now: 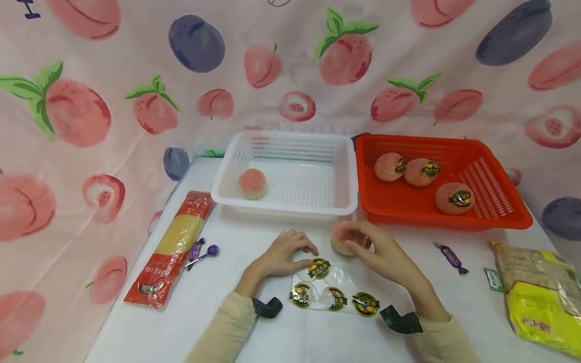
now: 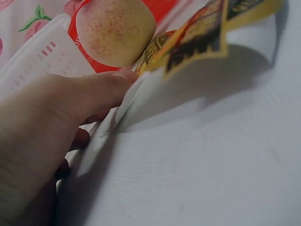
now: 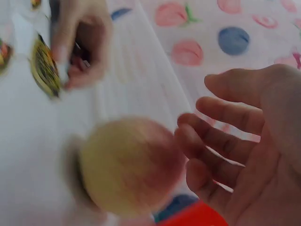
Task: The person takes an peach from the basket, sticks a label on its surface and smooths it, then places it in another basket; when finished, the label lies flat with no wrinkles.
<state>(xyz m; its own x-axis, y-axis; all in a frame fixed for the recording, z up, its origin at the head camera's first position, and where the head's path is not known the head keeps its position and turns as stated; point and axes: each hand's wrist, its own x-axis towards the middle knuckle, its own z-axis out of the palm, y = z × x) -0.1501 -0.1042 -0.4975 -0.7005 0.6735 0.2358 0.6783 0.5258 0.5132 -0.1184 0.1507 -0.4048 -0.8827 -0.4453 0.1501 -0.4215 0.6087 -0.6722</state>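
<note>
A peach (image 1: 341, 238) stands on the white table just in front of the baskets. My right hand (image 1: 383, 254) is beside it, fingers loosely bent; in the right wrist view the fingertips lie at the side of the peach (image 3: 131, 165) without wrapping round it. My left hand (image 1: 283, 254) pinches the edge of a clear sticker sheet (image 1: 342, 276) between thumb and fingers. In the left wrist view, that edge with a black and gold sticker (image 2: 202, 35) is raised off the table. Several round black and gold stickers (image 1: 365, 304) are on the sheet.
A white basket (image 1: 286, 207) holds one peach (image 1: 252, 183). The red basket (image 1: 422, 217) beside it holds three stickered peaches. At left lie a noodle packet (image 1: 170, 247) and a lollipop (image 1: 212, 250); at right, a wrapped candy (image 1: 451, 259) and a yellow bag (image 1: 540, 307).
</note>
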